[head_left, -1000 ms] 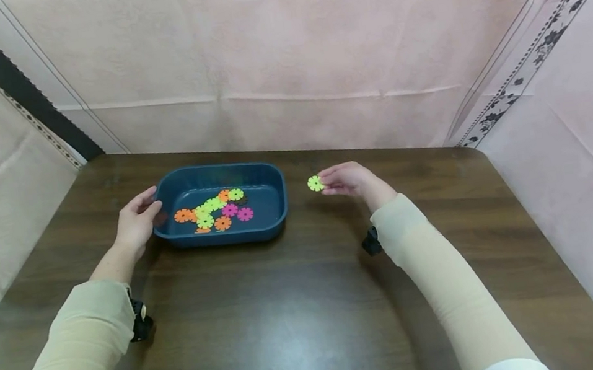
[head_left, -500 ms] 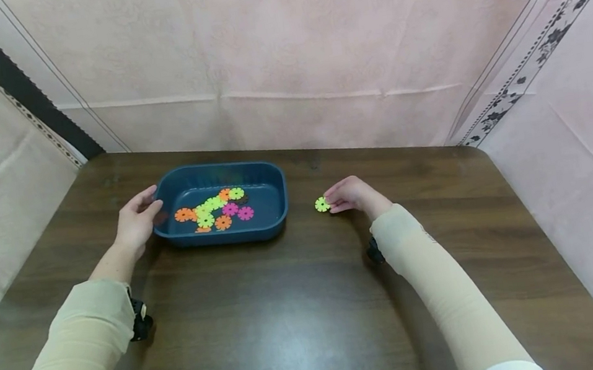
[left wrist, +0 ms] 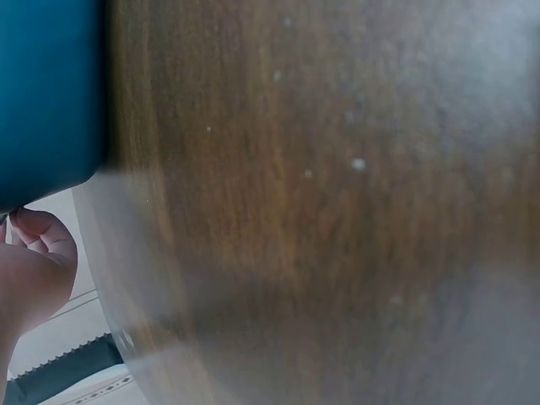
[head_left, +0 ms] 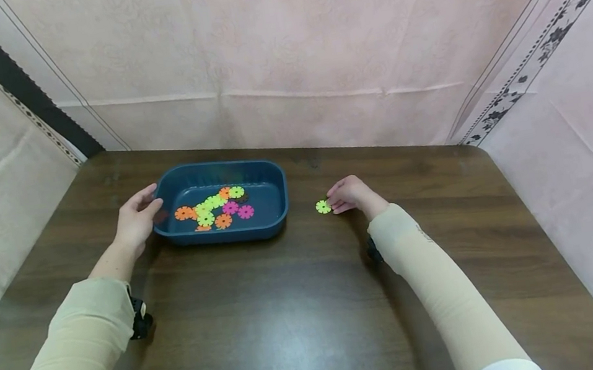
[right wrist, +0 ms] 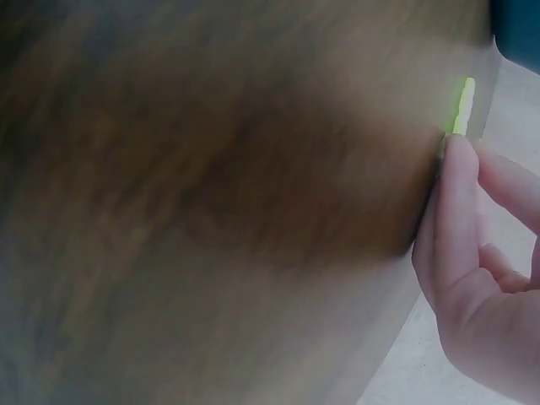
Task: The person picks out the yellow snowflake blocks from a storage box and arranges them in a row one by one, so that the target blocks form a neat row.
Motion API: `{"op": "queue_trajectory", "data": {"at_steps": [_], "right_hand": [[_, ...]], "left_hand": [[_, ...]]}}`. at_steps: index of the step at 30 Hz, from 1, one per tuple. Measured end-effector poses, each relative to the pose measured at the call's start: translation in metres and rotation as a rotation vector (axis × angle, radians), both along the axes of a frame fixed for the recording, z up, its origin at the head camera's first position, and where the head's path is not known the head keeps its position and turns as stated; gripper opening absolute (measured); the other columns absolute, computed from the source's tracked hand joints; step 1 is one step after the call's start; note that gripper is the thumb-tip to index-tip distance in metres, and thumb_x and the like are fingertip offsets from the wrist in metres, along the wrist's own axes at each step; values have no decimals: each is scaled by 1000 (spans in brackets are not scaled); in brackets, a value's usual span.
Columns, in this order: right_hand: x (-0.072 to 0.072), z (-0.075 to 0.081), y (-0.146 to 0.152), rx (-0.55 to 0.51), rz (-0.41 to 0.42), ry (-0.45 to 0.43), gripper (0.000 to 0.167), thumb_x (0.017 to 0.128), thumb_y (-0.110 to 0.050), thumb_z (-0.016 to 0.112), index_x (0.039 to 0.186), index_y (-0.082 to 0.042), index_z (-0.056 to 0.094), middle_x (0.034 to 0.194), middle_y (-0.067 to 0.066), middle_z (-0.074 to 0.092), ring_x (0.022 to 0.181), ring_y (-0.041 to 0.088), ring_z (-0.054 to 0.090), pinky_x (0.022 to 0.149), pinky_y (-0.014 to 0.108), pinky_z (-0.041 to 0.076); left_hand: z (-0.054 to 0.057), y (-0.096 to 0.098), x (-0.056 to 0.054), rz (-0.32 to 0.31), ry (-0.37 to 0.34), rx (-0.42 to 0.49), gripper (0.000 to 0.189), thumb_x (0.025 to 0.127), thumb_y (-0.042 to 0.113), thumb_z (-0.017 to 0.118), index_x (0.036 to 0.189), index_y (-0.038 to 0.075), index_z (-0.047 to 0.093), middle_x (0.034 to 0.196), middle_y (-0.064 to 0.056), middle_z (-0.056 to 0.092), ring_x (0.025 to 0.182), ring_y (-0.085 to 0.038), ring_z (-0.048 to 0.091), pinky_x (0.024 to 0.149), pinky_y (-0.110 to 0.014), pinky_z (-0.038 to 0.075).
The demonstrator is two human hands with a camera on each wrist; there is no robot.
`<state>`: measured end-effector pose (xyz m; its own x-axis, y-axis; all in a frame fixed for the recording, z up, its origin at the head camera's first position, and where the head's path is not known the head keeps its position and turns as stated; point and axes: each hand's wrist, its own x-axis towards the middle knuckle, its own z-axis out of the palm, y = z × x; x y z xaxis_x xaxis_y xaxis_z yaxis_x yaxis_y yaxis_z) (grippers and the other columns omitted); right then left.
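Note:
A blue plastic tray [head_left: 227, 235] stands on the table, holding several flower-shaped plastic discs in orange, yellow-green and pink [head_left: 246, 211]. My left hand [head_left: 135, 223] grips its left rim with thumb and fingers; in the left wrist view the hand [left wrist: 38, 266] shows at the tray's corner. To the right of the tray, my right hand [head_left: 351, 194] pinches a yellow-green flower disc [head_left: 323, 207] by its edge. The right wrist view shows that disc [right wrist: 464, 105] edge-on beyond the fingertips. It is low over the tabletop; whether it touches the wood I cannot tell.
The brown wooden table [head_left: 268, 313] reaches back to a pale cloth wall [head_left: 279, 56]. Cloth hangs at the left and right too. A black wrist camera [head_left: 141, 318] sits at the left cuff.
My right hand has come down and slightly nearer with the yellow-green disc, then nearly stopped beside the tray. The left hand and the tray stay in place.

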<state>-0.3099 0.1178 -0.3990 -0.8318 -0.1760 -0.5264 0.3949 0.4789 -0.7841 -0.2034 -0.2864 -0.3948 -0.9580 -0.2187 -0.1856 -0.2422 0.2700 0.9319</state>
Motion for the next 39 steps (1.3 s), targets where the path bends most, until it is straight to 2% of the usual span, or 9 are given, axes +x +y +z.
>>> {"op": "queue_trajectory", "data": {"at_steps": [5, 9, 15, 20, 26, 29, 32, 36, 39], "right_hand": [[-1, 16, -5, -8, -3, 21, 27, 88, -1, 60, 113, 10, 58, 78, 7, 62, 57, 12, 57, 62, 25, 58], [-2, 40, -17, -101, -23, 50, 26, 89, -4, 61, 112, 8, 58, 74, 6, 62, 58, 12, 58, 64, 25, 58], [0, 75, -48, -220, -6, 87, 26, 88, -10, 64, 110, 3, 59, 76, 4, 59, 65, 14, 58, 70, 27, 58], [5, 92, -77, -264, 14, 87, 35, 87, -16, 66, 116, 2, 59, 84, 9, 58, 70, 15, 59, 73, 27, 58], [11, 93, -110, -295, -10, 33, 40, 84, -23, 69, 117, -2, 61, 91, 8, 61, 81, 18, 61, 87, 32, 55], [14, 88, -123, -319, -27, -2, 40, 83, -23, 70, 117, -2, 62, 106, 15, 63, 81, 18, 60, 89, 32, 54], [16, 81, -135, -332, -43, -21, 39, 83, -21, 70, 116, -2, 63, 119, 20, 60, 77, 16, 60, 88, 32, 55], [17, 72, -148, -323, -89, -51, 41, 83, -20, 71, 118, -2, 62, 112, 18, 63, 73, 15, 59, 86, 31, 55], [16, 63, -156, -304, -133, -83, 47, 82, -21, 71, 123, -3, 58, 112, 16, 64, 75, 16, 59, 86, 31, 55]], "left_hand": [[-1, -1, -1, 1, -3, 5, 56, 100, 36, 37, 150, 19, 21, 146, -18, 26, 129, -34, 41, 109, -45, 36], [-3, -1, -3, 9, -7, 9, 55, 100, 36, 37, 150, 20, 22, 146, -18, 26, 129, -34, 42, 109, -45, 36], [-1, -2, -1, 17, -8, 19, 54, 100, 35, 37, 150, 21, 22, 147, -18, 26, 129, -34, 41, 109, -45, 36], [1, 1, 1, 17, -2, 35, 53, 100, 34, 36, 150, 20, 22, 148, -19, 26, 129, -33, 40, 109, -44, 37], [1, 3, 0, 27, 5, 33, 53, 100, 32, 38, 149, 19, 23, 147, -18, 26, 129, -33, 40, 109, -43, 38], [1, 5, 1, 30, 24, 18, 53, 100, 30, 38, 149, 16, 24, 140, -15, 32, 124, -30, 44, 107, -43, 40], [1, 6, 2, 30, 36, 2, 52, 101, 29, 37, 149, 14, 25, 128, -5, 38, 119, -27, 47, 106, -42, 41], [2, 6, 3, 33, 35, 8, 52, 101, 29, 37, 149, 15, 25, 127, -4, 38, 119, -27, 47, 106, -42, 41], [2, 7, 3, 42, 35, 21, 51, 101, 28, 38, 149, 15, 26, 134, -10, 34, 121, -28, 45, 107, -43, 40]]}}
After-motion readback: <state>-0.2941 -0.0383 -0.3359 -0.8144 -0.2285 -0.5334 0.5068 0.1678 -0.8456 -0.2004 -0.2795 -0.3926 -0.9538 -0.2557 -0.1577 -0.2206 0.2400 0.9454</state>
